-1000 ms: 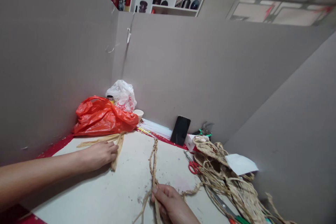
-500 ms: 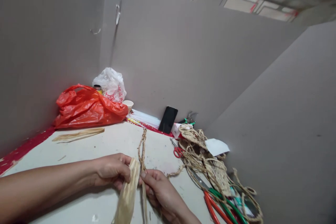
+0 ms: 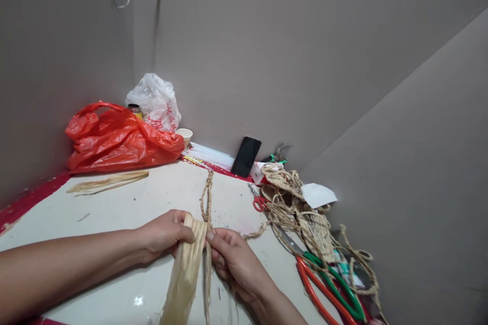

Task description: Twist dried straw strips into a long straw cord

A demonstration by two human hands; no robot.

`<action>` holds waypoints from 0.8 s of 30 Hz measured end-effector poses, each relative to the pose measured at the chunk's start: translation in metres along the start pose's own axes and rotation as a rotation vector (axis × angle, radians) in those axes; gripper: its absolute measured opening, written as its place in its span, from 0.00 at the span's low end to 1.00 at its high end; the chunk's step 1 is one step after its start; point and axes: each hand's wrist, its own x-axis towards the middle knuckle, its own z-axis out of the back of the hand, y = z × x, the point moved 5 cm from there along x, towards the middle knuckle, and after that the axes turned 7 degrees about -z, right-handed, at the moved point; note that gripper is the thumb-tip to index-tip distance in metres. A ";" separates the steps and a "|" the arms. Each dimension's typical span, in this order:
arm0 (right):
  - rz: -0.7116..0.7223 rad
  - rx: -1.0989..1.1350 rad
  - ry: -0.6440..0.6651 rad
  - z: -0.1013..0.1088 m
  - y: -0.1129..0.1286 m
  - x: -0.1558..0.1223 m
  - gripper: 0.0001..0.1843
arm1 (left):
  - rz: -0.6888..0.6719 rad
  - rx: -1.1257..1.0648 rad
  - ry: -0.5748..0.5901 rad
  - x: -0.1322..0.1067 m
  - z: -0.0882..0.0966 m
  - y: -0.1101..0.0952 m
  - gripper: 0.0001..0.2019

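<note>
Left hand (image 3: 162, 236), fingers clamped on upper end of dried husk strip (image 3: 185, 274), holds it low over white desk (image 3: 114, 208). Right hand (image 3: 232, 261), fingers pinched on near end of braided cord (image 3: 207, 198), touching husk's top edge. Cord runs away across desk. Loose husks (image 3: 107, 183) lie by red plastic bag (image 3: 114, 139); red-handled scissors (image 3: 260, 203) sit beside rope pile (image 3: 297, 213).
</note>
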 end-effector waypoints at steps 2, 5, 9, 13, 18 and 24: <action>0.001 -0.001 -0.014 0.000 0.000 0.000 0.21 | -0.018 0.031 -0.029 0.000 0.000 0.000 0.09; 0.011 -0.027 -0.047 0.001 0.000 0.000 0.22 | -0.072 0.069 -0.068 -0.001 -0.001 -0.003 0.08; 0.026 -0.106 -0.124 0.003 -0.001 0.000 0.21 | -0.122 0.093 -0.082 -0.005 -0.005 -0.009 0.07; 0.041 -0.133 -0.136 0.002 0.000 0.000 0.22 | -0.106 0.060 -0.036 -0.005 -0.008 -0.009 0.05; 0.048 -0.127 -0.149 0.001 0.001 0.000 0.21 | -0.110 0.032 -0.010 -0.002 -0.009 -0.007 0.05; 0.093 -0.188 -0.168 0.005 -0.003 0.002 0.19 | -0.123 0.092 -0.007 -0.002 -0.011 -0.004 0.04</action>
